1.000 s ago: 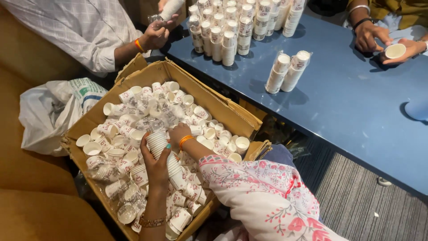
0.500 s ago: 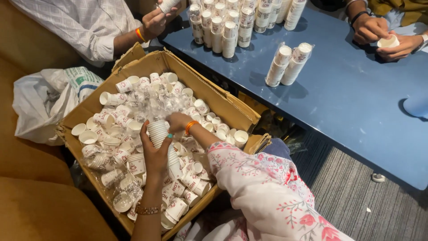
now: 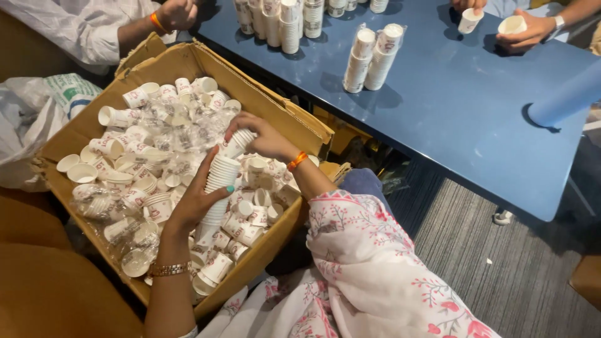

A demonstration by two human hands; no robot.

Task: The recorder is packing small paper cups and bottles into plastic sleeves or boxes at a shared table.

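Currently, both hands work one stack of paper cups (image 3: 220,181) held tilted over the cardboard box (image 3: 188,66) at centre-left of the frame. Left hand (image 3: 195,203) — fingers wrapped around the stack's middle and lower part, closed on it. Right hand (image 3: 266,136) — fingers curled over the stack's top end, gripping the uppermost cup; an orange band sits on that wrist. The stack leans from lower left to upper right, its base down among the loose cups (image 3: 131,156) that fill the box, some in clear plastic wrap.

A blue worktop (image 3: 463,112) fills the upper right of the frame. On it, near the box's far edge, stand two wrapped cup sleeves (image 3: 372,56) side by side; more stacked cups (image 3: 282,19) line the top edge. A co-worker's hand (image 3: 175,14) shows at upper left, another person's hand (image 3: 523,31) at upper right holding a single cup. A white plastic bag (image 3: 44,106) lies left of the box.
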